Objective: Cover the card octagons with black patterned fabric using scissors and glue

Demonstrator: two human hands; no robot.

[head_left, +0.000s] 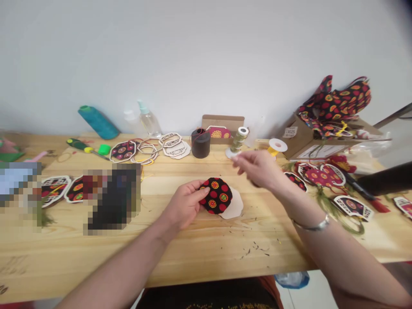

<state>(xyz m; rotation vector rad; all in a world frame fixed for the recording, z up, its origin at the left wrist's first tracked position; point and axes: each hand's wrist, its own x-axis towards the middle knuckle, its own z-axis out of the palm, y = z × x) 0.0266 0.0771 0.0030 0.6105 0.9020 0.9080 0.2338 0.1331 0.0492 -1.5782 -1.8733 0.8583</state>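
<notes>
My left hand (188, 201) pinches a round black fabric-covered piece (215, 195) with red dots and flowers, thumb on top. Partly beneath that piece lies a pale, scallop-edged board cutout (234, 204), on the table. Above and to the right, my right hand (252, 167) is raised with fingers bent and pressed together; whatever they pinch, if anything, is too small to make out. Right behind those fingers stands a spool of olive thread (238, 140). A black thread cone (200, 143) is farther left, and a spool of yellow thread (276, 148) is to the right.
A cardboard box (309, 139) topped with patterned fabric stands at back right. Decorated cutouts (323, 175) and green tassels lie below it. At left are a teal thread cone (98, 122), a screwdriver (79, 146) and a spray bottle (148, 120). Dark scraps (255, 249) dot the wooden table (206, 257).
</notes>
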